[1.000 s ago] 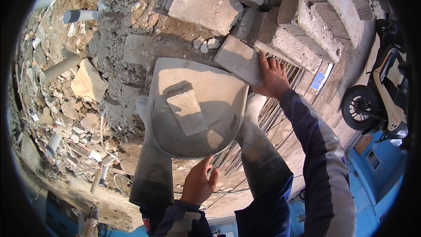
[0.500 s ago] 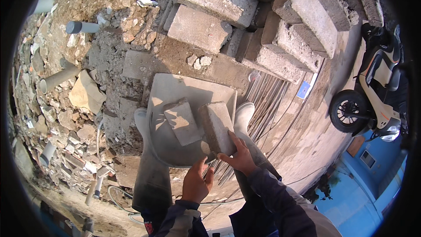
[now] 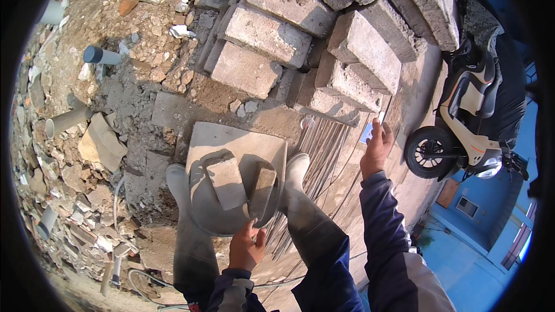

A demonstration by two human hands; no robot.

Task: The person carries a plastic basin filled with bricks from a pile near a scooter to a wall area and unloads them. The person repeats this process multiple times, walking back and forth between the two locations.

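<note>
A grey scoop-shaped pan (image 3: 202, 137) rests on the ground between my boots. Inside it, one grey brick (image 3: 226, 184) lies flat, and a second brick (image 3: 264, 189) beside it is tilted toward its narrow side. My left hand (image 3: 247, 248) is at the pan's near rim, index finger stretched toward the lower end of the second brick; whether it touches cannot be made out. Out to the right, my right hand (image 3: 377, 149) is raised with fingers extended and nothing in it, nearest to the stacked concrete blocks (image 3: 364, 49).
Beyond the pan, rough blocks are piled up. Thin metal rods (image 3: 324, 150) lie right of it. A scooter (image 3: 462, 118) stands at the right by a blue wall (image 3: 445, 254). Rubble (image 3: 75, 179) with upright pipe stubs (image 3: 101, 55) covers the left side.
My right hand has let go of the second brick, which now rests in the pan, and has swung out to the right. The left hand stays near the pan's rim.
</note>
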